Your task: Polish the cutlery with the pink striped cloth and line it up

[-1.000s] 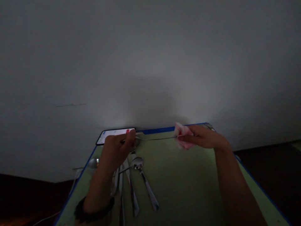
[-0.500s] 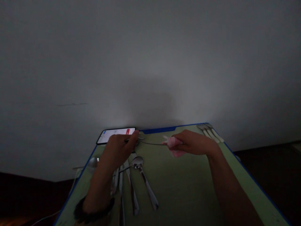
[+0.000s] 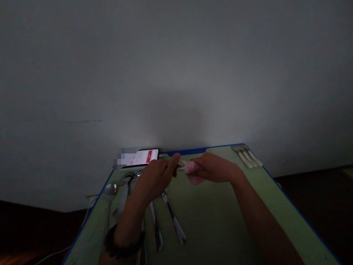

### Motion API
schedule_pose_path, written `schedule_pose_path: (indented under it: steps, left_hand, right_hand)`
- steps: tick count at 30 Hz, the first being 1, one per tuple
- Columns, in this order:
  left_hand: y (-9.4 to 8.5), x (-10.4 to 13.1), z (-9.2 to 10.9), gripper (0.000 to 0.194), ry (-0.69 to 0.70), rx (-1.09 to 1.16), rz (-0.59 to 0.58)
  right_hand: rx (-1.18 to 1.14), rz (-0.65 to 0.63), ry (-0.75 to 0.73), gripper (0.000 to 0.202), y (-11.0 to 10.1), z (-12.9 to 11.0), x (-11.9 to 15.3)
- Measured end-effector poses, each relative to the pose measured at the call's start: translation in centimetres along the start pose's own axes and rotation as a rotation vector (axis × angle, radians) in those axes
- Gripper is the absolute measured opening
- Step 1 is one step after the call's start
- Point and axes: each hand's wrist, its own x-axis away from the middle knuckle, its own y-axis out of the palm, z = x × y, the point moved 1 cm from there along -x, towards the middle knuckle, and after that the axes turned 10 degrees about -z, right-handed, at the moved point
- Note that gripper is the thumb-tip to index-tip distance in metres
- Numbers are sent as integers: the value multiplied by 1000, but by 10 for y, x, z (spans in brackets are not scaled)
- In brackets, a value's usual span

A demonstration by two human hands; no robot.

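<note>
My left hand (image 3: 158,175), with a dark band on its wrist, is closed round a metal piece of cutlery whose kind I cannot make out. My right hand (image 3: 213,167) grips a bunched pink cloth (image 3: 193,167), wrapped about the cutlery's other end. Both hands are close together above the green tabletop (image 3: 215,217). Below and beside my left forearm lie several loose pieces of metal cutlery, among them a spoon (image 3: 110,188) at the left edge and a long handle (image 3: 175,221). My forearm hides part of this group.
A phone (image 3: 140,158) with a lit screen rests at the back left against the wall (image 3: 176,73). Several forks (image 3: 245,156) with pale handles lie side by side in the back right corner. Blue trim edges the table. A white cable (image 3: 55,254) hangs at the left.
My left hand has moved right, towards the cloth, and the bare metal between the hands has become shorter. The right hand with the cloth has shifted slightly left.
</note>
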Motion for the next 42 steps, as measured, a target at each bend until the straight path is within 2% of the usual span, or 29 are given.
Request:
schedule_pose_path:
  steps: [3, 6, 9, 11, 13, 15, 17, 21, 28, 31, 33, 35, 37, 40, 42]
  left_hand:
    - [-2, 1, -4, 52, -31, 70, 115]
    - [-5, 2, -12, 47, -92, 163, 157]
    - [-3, 1, -15, 38, -50, 162, 57]
    - [2, 0, -10, 32, 9, 166, -33]
    - [9, -1, -2, 33, 79, 212, -112]
    - [16, -3, 6, 36, 137, 257, -164]
    - [22, -5, 13, 40, 154, 269, -168]
    - [28, -7, 18, 42, 141, 149, -158]
    - [24, 4, 16, 41, 158, 79, -362]
    - [22, 10, 16, 41, 163, 164, -466]
    - [23, 11, 16, 36, 172, 302, -492]
    - [25, 8, 13, 30, 153, 480, -435]
    - [28, 1, 10, 31, 110, 552, -319]
    - [32, -8, 7, 34, 111, 463, -179]
    - [36, -12, 6, 33, 154, 410, -150]
  right_hand:
    - [-119, 151, -21, 22, 1, 6, -5]
    - [-429, 439, 27, 35, 4, 15, -14]
    - [-833, 748, 8, 40, 8, 16, -27]
    - [-1036, 844, -76, 39, 11, 12, -36]
    - [-1144, 904, -115, 39, 15, 6, -42]
    - [-1201, 945, -119, 38, 20, 0, -47]
    - [-1254, 962, -135, 37, 25, -2, -52]
    - [-1370, 996, -149, 33, 35, 5, -61]
    - [-1707, 1116, -157, 14, 38, 30, -70]
    - [-1684, 1184, -112, 17, 33, 41, -67]
    - [-1595, 1221, -74, 23, 29, 47, -63]
    - [-1463, 1248, -38, 28, 27, 48, -59]
    - [-1327, 1252, -11, 31, 28, 45, -57]
    - [-1229, 1200, -11, 31, 31, 35, -60]
    - [-1257, 1138, -51, 31, 33, 29, -63]
